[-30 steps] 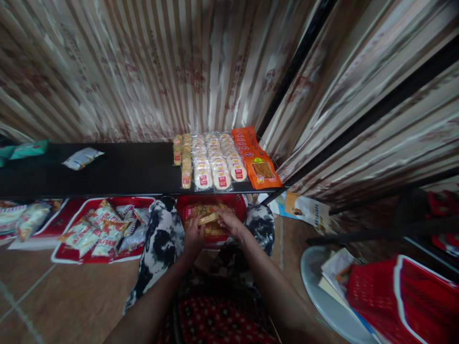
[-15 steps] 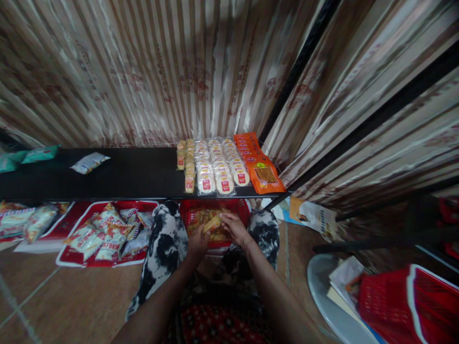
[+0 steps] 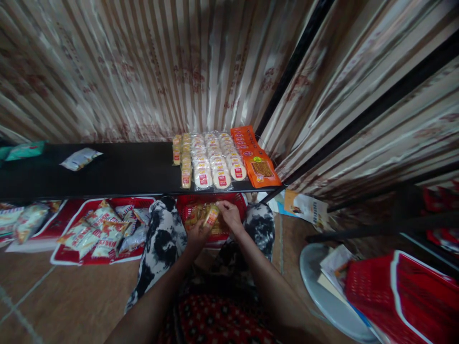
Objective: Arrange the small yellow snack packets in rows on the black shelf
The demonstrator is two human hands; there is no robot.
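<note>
My left hand point(image 3: 198, 235) is closed around the lower end of a small yellow snack packet point(image 3: 211, 216) with a red and white label. The fingers of my right hand point(image 3: 230, 216) pinch at the packet's upper end. Both hands are over a red plastic basket point(image 3: 245, 204) between my knees, under the shelf's front edge. More yellow packets point(image 3: 193, 215) lie inside it, partly hidden by my hands. Above, on the black shelf point(image 3: 139, 167), similar yellow packets point(image 3: 186, 174) stand in rows beside white round crackers point(image 3: 222, 179) in clear wrappers.
An orange snack bag point(image 3: 263, 168) lies at the shelf's right end. A white packet point(image 3: 81, 158) and green packets point(image 3: 27, 150) are further left. Below stands a red basket of chip bags point(image 3: 107, 234). At right are a grey basin point(image 3: 311, 282), a red basket point(image 3: 371, 282) and black bars.
The packet between my hands has turned more upright, its label now facing up. My right hand has shifted slightly to its top end. The whole view has moved a little.
</note>
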